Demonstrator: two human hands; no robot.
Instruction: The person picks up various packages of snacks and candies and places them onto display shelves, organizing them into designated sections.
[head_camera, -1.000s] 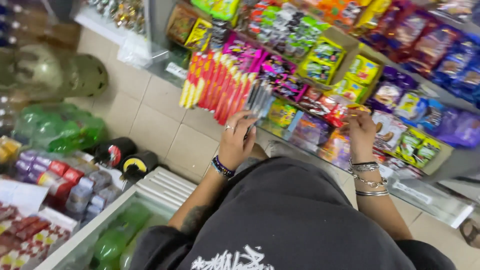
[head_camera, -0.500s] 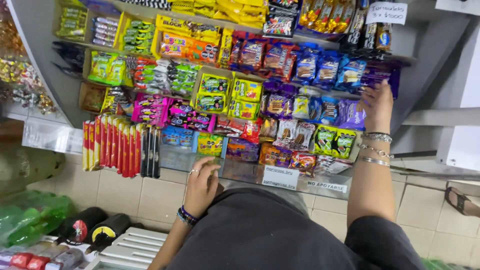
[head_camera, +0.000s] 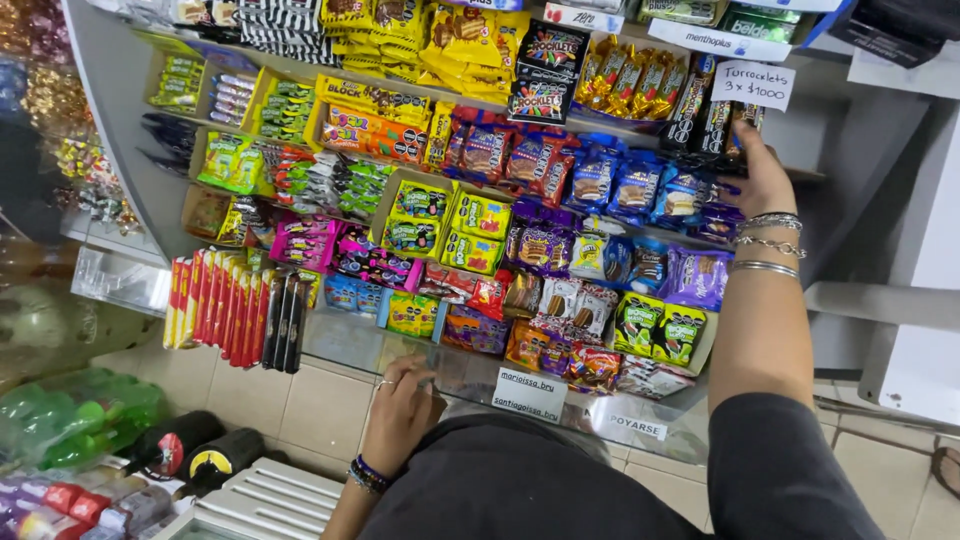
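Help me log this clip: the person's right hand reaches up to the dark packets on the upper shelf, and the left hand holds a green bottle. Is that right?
Not quite. In the head view the left hand holds no bottle; it rests at the edge of the glass counter, and the green bottles lie apart on the floor. The right hand does reach up to the dark packets on the upper shelf.

Tiered shelf of snack packets

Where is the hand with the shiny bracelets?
In the head view, the right hand is up at the top right of the candy rack, touching dark candy bars beside the blue packets, just under a handwritten sign.
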